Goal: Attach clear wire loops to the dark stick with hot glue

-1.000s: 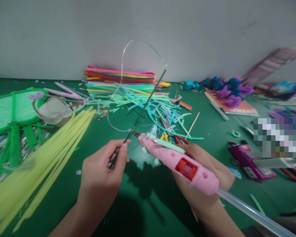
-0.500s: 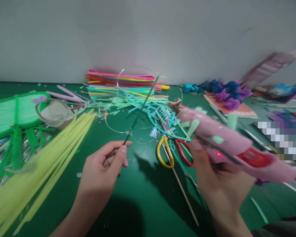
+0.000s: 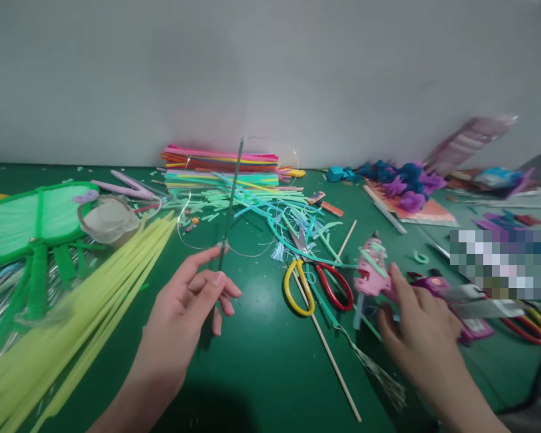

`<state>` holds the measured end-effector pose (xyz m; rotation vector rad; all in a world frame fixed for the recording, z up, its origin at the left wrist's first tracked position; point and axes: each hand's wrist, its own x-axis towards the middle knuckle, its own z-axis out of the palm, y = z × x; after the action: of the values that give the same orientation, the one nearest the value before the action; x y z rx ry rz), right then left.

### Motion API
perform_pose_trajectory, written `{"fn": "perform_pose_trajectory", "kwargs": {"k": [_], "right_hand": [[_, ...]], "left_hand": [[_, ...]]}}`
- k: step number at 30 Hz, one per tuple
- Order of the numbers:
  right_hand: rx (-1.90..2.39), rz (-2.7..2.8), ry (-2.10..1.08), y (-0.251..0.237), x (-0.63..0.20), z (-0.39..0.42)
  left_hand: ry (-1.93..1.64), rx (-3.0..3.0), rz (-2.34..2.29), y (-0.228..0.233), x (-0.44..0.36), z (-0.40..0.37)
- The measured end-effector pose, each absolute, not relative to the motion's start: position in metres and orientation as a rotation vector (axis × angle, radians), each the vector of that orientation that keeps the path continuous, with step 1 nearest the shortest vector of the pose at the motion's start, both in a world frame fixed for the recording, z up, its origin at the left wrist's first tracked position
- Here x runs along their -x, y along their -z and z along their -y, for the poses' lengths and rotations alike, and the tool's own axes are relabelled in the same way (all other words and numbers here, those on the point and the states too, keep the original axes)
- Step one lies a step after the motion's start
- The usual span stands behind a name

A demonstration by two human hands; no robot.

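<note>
- Since a second ago, the pink glue gun (image 3: 373,272) has left the thin green stem (image 3: 231,198), where its nozzle was touching near the left hand's pinch; it now stands nozzle-up on the green mat (image 3: 261,373), well to the right of the stem.
- Meanwhile the stem has swung from a rightward lean to nearly upright.
- Left hand (image 3: 187,313) pinches the stem's lower end between thumb and forefinger, with the other fingers loosely fanned below it.
- Right hand (image 3: 417,337) sits at the base of the glue gun, fingers curved about its handle; whether they grip it or are only touching cannot be told through the blur.
- Judging by its look, the stem is light and stiff enough to stand from one pinch, yet thin enough to bend or twirl, so a hold low down, close to the glued spot, suits it.
- A clear, fine loop of line (image 3: 193,237) hangs from the stem just above the fingertips; it seems springy and easy to snag.
- Yellow-and-red scissors (image 3: 318,285) and a wooden skewer (image 3: 329,355) lie on the mat between the two hands.
- Bright foam strips (image 3: 220,162) are stacked behind the stem against the wall.
</note>
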<state>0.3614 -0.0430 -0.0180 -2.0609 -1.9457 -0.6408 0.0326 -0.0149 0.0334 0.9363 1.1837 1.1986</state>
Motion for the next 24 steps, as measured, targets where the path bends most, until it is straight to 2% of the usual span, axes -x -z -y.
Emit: {"fn": "perform_pose_trajectory", "kwargs": {"k": [3, 7, 9, 12, 13, 15, 24], "right_hand": [[2.063, 2.03, 0.52, 0.021, -0.354, 0.037], [1.934, 1.838, 0.397, -0.009, -0.308, 0.036], [1.751, 1.776, -0.06, -0.028, -0.275, 0.033], [1.413, 1.606, -0.973, -0.046, -0.229, 0.022], [1.301, 1.522, -1.142, -0.048, -0.218, 0.018], [1.179, 1.413, -1.227, -0.047, -0.202, 0.011], [1.021, 1.209, -1.222, -0.041, -0.187, 0.011]], "left_hand": [[-1.221, -0.915, -1.177, -0.035, -0.033, 0.017], [-1.24, -0.814, -1.152, -0.04, -0.038, 0.02], [-1.25, -0.763, -1.144, -0.042, -0.042, 0.022], [-1.277, -0.736, -1.151, -0.044, -0.046, 0.023], [-1.285, -0.734, -1.156, -0.044, -0.046, 0.024], [-1.283, -0.734, -1.17, -0.043, -0.046, 0.024], [-1.285, -0.738, -1.23, -0.043, -0.045, 0.025]]}}
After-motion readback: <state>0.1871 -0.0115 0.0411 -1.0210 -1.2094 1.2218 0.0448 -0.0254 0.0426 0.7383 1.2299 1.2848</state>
